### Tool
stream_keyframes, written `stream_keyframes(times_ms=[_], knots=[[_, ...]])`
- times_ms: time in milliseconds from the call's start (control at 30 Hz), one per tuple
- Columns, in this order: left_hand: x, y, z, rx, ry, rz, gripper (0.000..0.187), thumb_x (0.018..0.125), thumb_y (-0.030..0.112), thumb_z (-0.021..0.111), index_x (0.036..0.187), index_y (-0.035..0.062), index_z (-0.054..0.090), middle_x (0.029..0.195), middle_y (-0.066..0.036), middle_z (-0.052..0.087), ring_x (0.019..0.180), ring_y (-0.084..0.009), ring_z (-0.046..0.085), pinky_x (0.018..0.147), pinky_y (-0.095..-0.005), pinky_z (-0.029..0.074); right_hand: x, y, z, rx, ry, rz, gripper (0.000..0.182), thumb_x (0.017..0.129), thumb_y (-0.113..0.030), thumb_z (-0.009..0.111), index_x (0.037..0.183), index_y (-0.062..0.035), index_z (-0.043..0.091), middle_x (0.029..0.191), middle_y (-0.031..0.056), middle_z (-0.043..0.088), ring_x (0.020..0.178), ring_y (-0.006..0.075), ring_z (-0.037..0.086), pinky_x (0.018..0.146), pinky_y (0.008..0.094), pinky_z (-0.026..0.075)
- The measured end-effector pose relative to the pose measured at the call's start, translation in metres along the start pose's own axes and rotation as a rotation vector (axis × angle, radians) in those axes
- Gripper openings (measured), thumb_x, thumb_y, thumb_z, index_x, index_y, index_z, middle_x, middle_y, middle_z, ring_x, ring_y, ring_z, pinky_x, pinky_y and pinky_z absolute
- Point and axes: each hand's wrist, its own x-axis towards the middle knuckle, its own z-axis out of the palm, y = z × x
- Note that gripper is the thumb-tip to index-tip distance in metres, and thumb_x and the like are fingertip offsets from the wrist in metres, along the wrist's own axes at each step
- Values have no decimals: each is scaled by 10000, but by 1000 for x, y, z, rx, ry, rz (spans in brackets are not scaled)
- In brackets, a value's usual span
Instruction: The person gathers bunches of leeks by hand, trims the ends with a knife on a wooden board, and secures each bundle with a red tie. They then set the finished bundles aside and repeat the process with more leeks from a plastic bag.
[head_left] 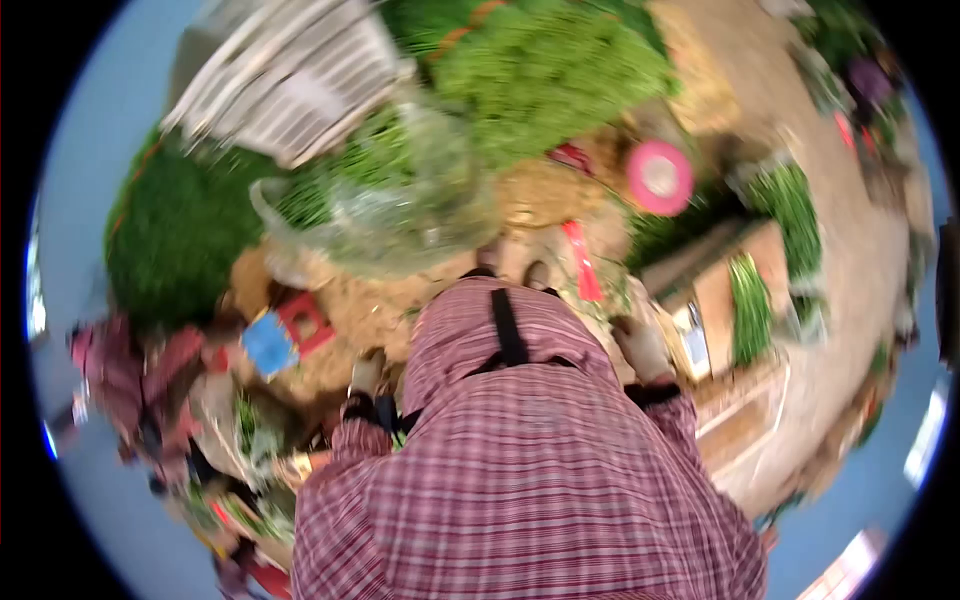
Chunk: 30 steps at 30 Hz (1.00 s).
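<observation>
My left hand (367,372) hangs beside my body over the brown floor, to the right of a red stool (305,322) with a blue piece (270,343) next to it. Blur hides how its fingers lie, and I make out nothing in it. My right hand (645,350) is low at my other side, nearest to a cardboard box (768,255). A phone-like flat object (691,338) and a bundle of long green stalks (750,310) lie on the box. This hand's fingers are smeared too.
Ahead are a clear plastic bag of greens (400,225), a large heap of green stalks (555,75) and a white crate (310,85). A pink roll (660,177) and a red strip (582,262) lie right of my feet. Another person (140,385) is at the left.
</observation>
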Motion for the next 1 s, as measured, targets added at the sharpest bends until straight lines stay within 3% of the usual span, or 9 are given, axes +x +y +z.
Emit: stream_keyframes(times_ms=[33, 133, 200, 233, 300, 333, 433, 767, 1000], knots=[[22, -29, 1, -43, -51, -65, 354, 911, 235, 570, 1187, 20, 625, 985, -66, 658, 842, -182, 622, 651, -275, 519, 1, 15, 1, -4, -15, -30, 320, 904, -281, 569, 1108, -49, 653, 993, 220, 682, 955, 402, 641, 841, 445, 500], [84, -136, 40, 102, -196, 118, 347, 915, 259, 569, 1186, 54, 641, 1044, -88, 686, 917, -244, 648, 770, -337, 524, -15, 41, -15, -55, -59, 19, 298, 901, -264, 578, 1101, -57, 657, 990, 214, 683, 956, 405, 638, 838, 448, 500], [74, -130, 50, 930, -181, 1112, 349, 925, 299, 552, 1182, 83, 645, 1124, -141, 676, 1010, -313, 639, 853, -400, 506, -30, 58, -22, -37, -20, 28, 287, 903, -255, 577, 1098, -61, 658, 992, 216, 682, 955, 406, 637, 836, 448, 501], [68, -131, 59, 904, -177, 652, 365, 925, 338, 533, 1199, 120, 633, 1193, -180, 634, 1075, -349, 610, 874, -434, 497, -37, 67, -22, -10, 12, 40, 276, 904, -246, 577, 1095, -64, 660, 995, 219, 680, 955, 407, 636, 833, 448, 502], [52, -119, 93, 771, -30, 382, 360, 902, 370, 551, 1130, 117, 668, 1081, -190, 673, 1031, -366, 627, 855, -438, 501, -46, 93, -19, 22, -16, 46, 249, 905, -234, 581, 1067, -63, 662, 986, 215, 682, 942, 393, 646, 815, 439, 510], [-40, -30, 109, 520, 20, 256, 351, 896, 372, 562, 1094, 110, 686, 1031, -185, 689, 1007, -371, 637, 851, -432, 502, -46, 129, -4, 62, -28, 4, 258, 901, -254, 587, 1052, -60, 664, 971, 211, 684, 911, 377, 654, 790, 438, 513], [-38, -99, 148, 435, -81, 84, 371, 886, 359, 590, 1160, 122, 665, 1108, -173, 679, 1051, -325, 635, 869, -378, 497, -45, 182, -3, 66, -133, -11, 267, 896, -274, 591, 1031, -57, 666, 952, 206, 686, 876, 360, 663, 761, 437, 515], [-176, -200, 300, 19, -165, -111, 327, 881, 307, 591, 1127, 101, 657, 1104, -146, 672, 1042, -312, 630, 889, -372, 492, 34, 111, -89, -295, -423, -50, 261, 892, -273, 586, 1008, -55, 670, 925, 202, 685, 852, 355, 662, 749, 439, 513], [-197, -197, 303, 140, 36, -85, 293, 878, 266, 592, 1101, 85, 651, 1101, -126, 666, 1035, -301, 626, 905, -367, 488, 148, 13, 0, -415, -574, -299, 258, 890, -273, 582, 991, -54, 673, 907, 198, 684, 836, 351, 662, 740, 440, 511]])
